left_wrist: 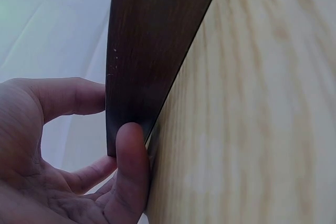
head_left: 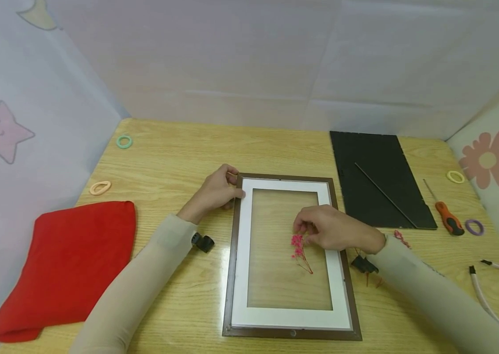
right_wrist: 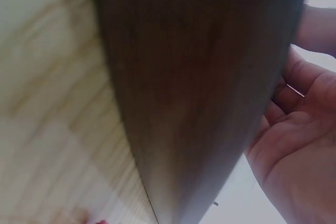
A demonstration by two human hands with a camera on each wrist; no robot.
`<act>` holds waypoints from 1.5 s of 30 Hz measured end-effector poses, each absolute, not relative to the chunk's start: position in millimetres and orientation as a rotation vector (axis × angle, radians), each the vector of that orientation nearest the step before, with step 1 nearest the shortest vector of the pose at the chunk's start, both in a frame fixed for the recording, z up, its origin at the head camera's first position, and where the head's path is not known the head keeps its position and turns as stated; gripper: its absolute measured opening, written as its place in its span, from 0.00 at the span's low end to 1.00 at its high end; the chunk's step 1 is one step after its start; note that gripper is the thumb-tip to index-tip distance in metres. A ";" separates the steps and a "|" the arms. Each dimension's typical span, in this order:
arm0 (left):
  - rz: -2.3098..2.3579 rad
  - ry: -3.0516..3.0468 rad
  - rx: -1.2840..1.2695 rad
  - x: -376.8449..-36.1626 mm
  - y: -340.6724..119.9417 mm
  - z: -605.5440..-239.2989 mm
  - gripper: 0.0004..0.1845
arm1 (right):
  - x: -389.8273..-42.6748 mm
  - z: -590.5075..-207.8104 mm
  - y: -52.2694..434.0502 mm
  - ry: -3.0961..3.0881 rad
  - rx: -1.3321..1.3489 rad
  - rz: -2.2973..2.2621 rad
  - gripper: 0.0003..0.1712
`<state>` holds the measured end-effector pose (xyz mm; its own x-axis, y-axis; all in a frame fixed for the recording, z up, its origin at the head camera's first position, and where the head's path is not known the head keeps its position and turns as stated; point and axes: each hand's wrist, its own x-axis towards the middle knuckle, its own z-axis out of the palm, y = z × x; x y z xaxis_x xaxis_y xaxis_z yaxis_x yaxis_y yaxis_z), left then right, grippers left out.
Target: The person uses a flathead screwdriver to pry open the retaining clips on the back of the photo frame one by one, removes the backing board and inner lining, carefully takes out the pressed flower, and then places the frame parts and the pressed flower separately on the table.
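A brown picture frame with a white mat and glass lies flat on the wooden table. My left hand grips its upper-left corner. In the left wrist view the thumb presses the frame's dark edge, with fingers curled behind it. My right hand hovers over the glass and pinches the top of a small pink dried flower sprig that lies on the pane. The right wrist view shows only the blurred brown frame edge and my palm.
A folded red cloth lies at the left. A black backing board lies at the back right, and an orange-handled screwdriver beside it. Several hair ties, two small black clips and a white cable are scattered around.
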<state>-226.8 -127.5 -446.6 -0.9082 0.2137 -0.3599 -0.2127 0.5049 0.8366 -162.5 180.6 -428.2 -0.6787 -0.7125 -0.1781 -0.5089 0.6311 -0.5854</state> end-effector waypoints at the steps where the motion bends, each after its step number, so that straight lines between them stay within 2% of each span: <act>1: 1.376 2.335 0.003 -227.1 -127.3 -446.5 0.34 | -162.7 -428.6 181.0 2.459 -0.974 -0.706 0.14; 10: 1.374 2.338 0.009 -228.4 -126.4 -446.0 0.34 | -162.4 -428.2 181.4 2.455 -1.034 -0.670 0.15; 19: 1.381 2.336 0.001 -228.3 -127.2 -447.8 0.34 | -161.4 -430.2 177.3 2.497 -1.079 -0.650 0.10; 45: 1.366 2.343 -0.004 -227.3 -128.0 -446.5 0.34 | -161.1 -433.6 173.6 2.522 -1.031 -0.634 0.10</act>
<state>-227.3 -128.0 -446.5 -0.9090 0.2076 -0.3615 -0.2123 0.5158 0.8300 -161.1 173.6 -433.6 -0.6780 -0.7212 -0.1421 -0.5684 0.6369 -0.5207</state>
